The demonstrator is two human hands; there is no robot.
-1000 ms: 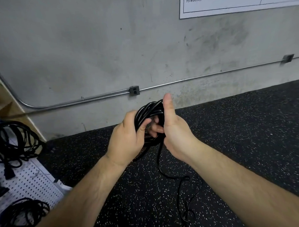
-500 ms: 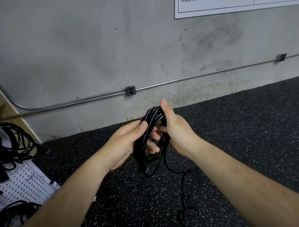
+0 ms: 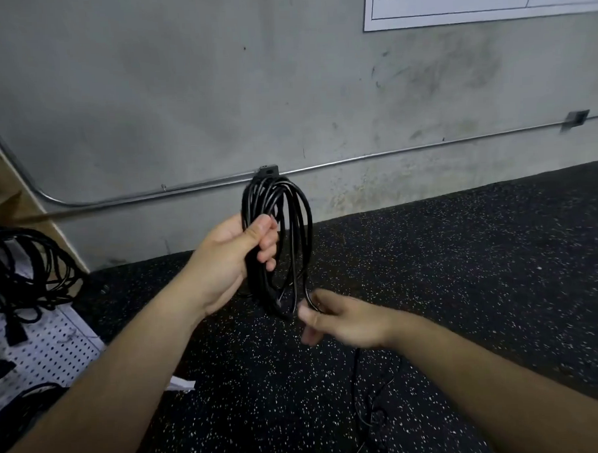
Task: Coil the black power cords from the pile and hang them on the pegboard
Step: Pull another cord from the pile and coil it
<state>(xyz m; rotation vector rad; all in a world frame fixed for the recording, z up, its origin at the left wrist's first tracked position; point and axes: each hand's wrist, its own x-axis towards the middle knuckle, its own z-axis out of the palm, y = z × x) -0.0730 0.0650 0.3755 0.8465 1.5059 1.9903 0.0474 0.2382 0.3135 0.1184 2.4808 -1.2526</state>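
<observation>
A: How will the coil handle?

B: Light and limp, I'd judge. It is thin, pliant black cord with no stiffness to hold a shape, and the smooth jacket lets loops slide over one another. Nothing about it looks fragile, but the loops will spring apart if the hold slackens.

A: So where should it be held?

B: Where all the strands bunch together, which is where the left hand has it. The fingers and thumb are wrapped firmly round one side of the bundle, in the middle of the frame.

A: And where does the rest lie relative to that fist?

B: The loops stand up above it as a narrow oval against the grey wall and hang down below it too, so the fist sits about halfway along the left side. The right side of the oval swings free.

A: What about the right hand?

B: It is lower and right of centre, at the foot of the loops and blurred. A strand runs down to its thumb — whether it is pinched there I cannot tell.

A: Is any cord left over?

B: Yes, a loose tail runs down to the speckled floor in the lower middle.

A: And the pegboard?

B: It is at the lower left edge, well apart from the coil — hung cords are already on it.
</observation>
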